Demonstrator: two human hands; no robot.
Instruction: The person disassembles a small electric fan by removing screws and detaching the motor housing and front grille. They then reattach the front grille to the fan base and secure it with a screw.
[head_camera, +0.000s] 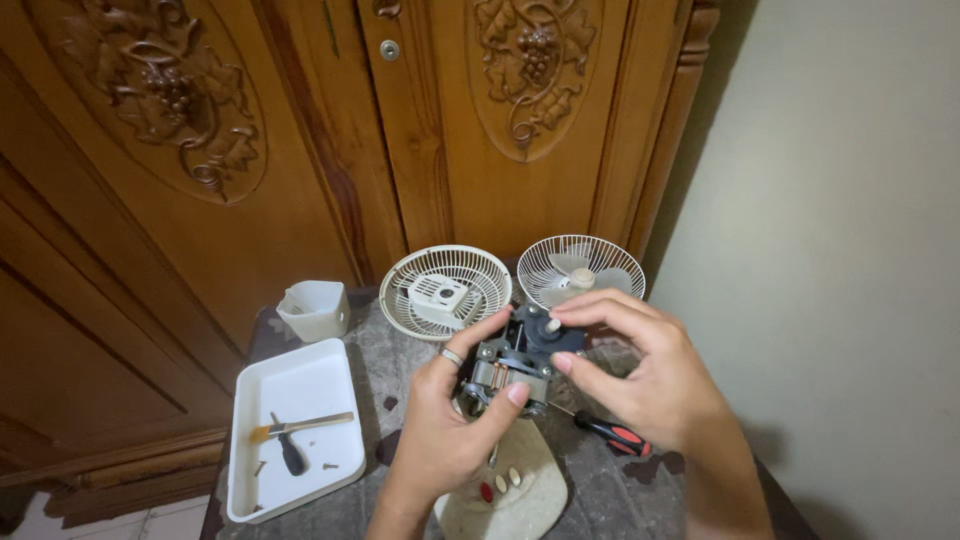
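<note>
Head-camera view, looking down at our two bare hands working over a small dark stone-patterned counter (600, 490) that stands against a carved wooden wardrobe (300, 130).

Between our hands we hold a small fan motor (515, 365), a block of grey metal and dark plastic, raised just above its cream, speckled fan base (520, 490), which has a few oval buttons on it. Our left hand (445, 430), with a ring on one finger, wraps the motor from the near left, thumb pressed on its front face: a closed grip around the motor body. Our right hand (650, 375) comes in from the right, and its thumb and forefinger pinch narrowly on a small pale knob (552, 325) at the top rear of the motor. The knob lies up and away from the left hand, just beside the right fingertips, so the right hand is the nearer one. The motor's long axis seems to run from near left to far right, though our fingers hide much of it.

Behind the motor, two cream wire fan guards lean side by side: a rear guard (445, 290) on the left, and a front guard (580, 268) with pale blades behind it on the right. A red and black screwdriver (612, 434) lies on the counter under our right wrist. To the left sit a white tray (300, 385) holding a tool and small screws, and a white cup-like cover (315, 308).
</note>
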